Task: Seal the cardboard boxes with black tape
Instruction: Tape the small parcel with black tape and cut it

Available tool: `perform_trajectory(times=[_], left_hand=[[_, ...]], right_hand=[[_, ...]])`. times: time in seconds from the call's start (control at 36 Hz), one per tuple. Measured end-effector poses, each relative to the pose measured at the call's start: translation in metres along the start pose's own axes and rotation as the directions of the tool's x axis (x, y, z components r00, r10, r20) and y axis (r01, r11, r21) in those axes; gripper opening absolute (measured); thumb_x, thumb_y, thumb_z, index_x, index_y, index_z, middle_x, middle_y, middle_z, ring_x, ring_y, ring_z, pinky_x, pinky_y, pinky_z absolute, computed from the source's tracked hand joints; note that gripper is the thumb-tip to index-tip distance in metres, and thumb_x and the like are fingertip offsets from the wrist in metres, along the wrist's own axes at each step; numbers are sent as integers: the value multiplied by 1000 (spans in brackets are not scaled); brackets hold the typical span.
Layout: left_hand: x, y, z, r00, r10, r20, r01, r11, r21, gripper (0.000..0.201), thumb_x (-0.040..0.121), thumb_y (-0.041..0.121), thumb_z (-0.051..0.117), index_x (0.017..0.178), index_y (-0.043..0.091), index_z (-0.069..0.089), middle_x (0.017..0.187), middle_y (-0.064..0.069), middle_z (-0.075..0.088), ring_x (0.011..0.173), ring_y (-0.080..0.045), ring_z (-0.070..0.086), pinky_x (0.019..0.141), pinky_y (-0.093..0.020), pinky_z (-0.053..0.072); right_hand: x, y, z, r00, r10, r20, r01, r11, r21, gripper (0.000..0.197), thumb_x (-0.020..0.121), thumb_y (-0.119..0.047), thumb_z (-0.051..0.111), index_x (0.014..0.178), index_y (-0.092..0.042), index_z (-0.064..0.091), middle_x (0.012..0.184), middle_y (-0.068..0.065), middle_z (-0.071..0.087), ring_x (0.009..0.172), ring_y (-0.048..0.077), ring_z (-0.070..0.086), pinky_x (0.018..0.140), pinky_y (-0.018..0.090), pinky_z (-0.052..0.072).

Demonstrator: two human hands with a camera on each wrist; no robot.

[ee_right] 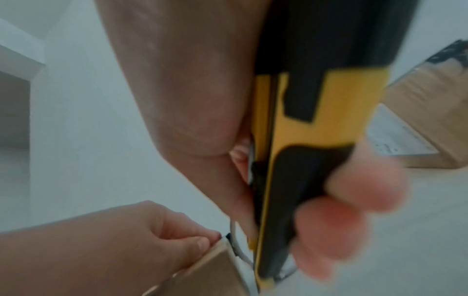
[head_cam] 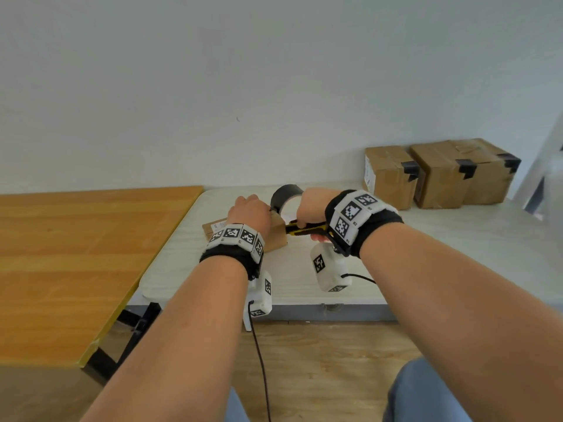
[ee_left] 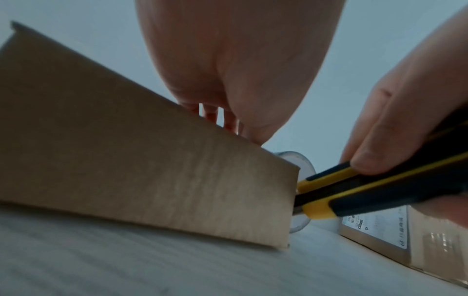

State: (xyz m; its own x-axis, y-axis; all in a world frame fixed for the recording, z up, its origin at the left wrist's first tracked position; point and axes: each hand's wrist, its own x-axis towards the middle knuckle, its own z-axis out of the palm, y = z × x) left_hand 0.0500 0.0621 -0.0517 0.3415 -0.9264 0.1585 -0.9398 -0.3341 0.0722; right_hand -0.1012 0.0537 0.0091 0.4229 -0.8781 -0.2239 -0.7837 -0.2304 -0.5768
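Cardboard box [head_cam: 275, 236] on white table [head_cam: 426, 254], orange table [head_cam: 76, 254] to left, white wall behind, wood floor below. 3 taped boxes [head_cam: 438, 175] at back right; 1 black tape roll [head_cam: 285, 194] just behind box. L hand [head_cam: 251, 213] fingers curled on box top edge. R hand [head_cam: 312, 208] grips yellow-black utility knife [head_cam: 304, 229], tip at box end.

Soft, even daylight; blurred wrist views, wide-angle bending at edges.
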Motion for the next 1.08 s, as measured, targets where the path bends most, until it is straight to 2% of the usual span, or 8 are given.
perform_trajectory(times=[0.11, 0.17, 0.25, 0.47, 0.69, 0.75, 0.86, 1.08], left_hand=[[2, -2, -1, 1000, 7, 22, -7, 1000, -5, 38, 100, 21, 32, 127, 26, 59, 129, -7, 47, 122, -28, 39, 98, -37, 39], [3, -1, -3, 999, 3, 38, -3, 1000, -1, 38, 100, 20, 32, 127, 24, 59, 128, -7, 47, 122, -28, 39, 98, -37, 39], [4, -1, -3, 999, -10, 41, 10, 1000, -3, 37, 100, 19, 32, 124, 20, 61, 125, -7, 49, 121, -28, 41, 95, -36, 40], [5, -5, -5, 999, 23, 28, -22, 999, -33, 39, 98, 15, 33, 124, 19, 62, 121, -9, 57, 115, -28, 49, 94, -35, 43], [1, -6, -10, 998, 66, 4, -66, 998, -14, 41, 98, 11, 33, 126, 18, 61, 123, -9, 60, 115, -29, 53, 96, -34, 46], [1, -7, -9, 997, 72, -3, -72, 997, -18, 41, 97, 10, 34, 125, 19, 62, 123, -9, 60, 115, -29, 52, 95, -35, 46], [-3, -8, -8, 996, 91, -16, -92, 995, -37, 40, 97, 12, 34, 124, 22, 63, 120, -9, 62, 113, -29, 54, 95, -37, 47], [-4, -14, -7, 995, 91, -26, -94, 986, -138, 45, 92, 9, 36, 125, 24, 63, 121, -7, 64, 111, -28, 56, 95, -35, 47]], right_hand=[[5, 9, -7, 999, 20, -33, -18, 999, 45, 8, 86, -8, 59, 87, -11, 51, 75, 1, 51, 61, 14, 54, 46, 21, 49], [7, 7, -11, 998, 23, -57, -20, 998, 53, 11, 89, -13, 56, 78, -10, 54, 75, 7, 60, 61, 20, 60, 52, 23, 53], [8, 4, -17, 999, 37, -39, -34, 996, 79, 21, 90, -15, 51, 84, 2, 62, 76, 19, 69, 61, 30, 63, 63, 35, 53], [11, 10, -21, 996, 86, 30, -88, 991, 98, 15, 86, -11, 52, 85, 1, 61, 73, 20, 66, 54, 29, 59, 57, 33, 50], [5, 13, -35, 996, 25, 85, -30, 998, 56, 25, 80, -25, 58, 90, -5, 68, 76, 4, 75, 55, 18, 63, 57, 26, 54], [8, 11, -34, 1000, -5, 30, 1, 992, 123, 22, 83, -22, 60, 90, -2, 65, 73, 9, 72, 51, 19, 60, 49, 23, 50], [23, 10, -23, 990, -60, -131, 68, 996, 55, 30, 81, -27, 72, 86, -5, 53, 68, 8, 58, 55, 21, 54, 54, 27, 46], [55, 15, 9, 956, -73, -284, 61, 997, -51, 57, 77, -17, 77, 121, -5, 43, 115, 13, 54, 91, 27, 56, 68, 32, 42]])
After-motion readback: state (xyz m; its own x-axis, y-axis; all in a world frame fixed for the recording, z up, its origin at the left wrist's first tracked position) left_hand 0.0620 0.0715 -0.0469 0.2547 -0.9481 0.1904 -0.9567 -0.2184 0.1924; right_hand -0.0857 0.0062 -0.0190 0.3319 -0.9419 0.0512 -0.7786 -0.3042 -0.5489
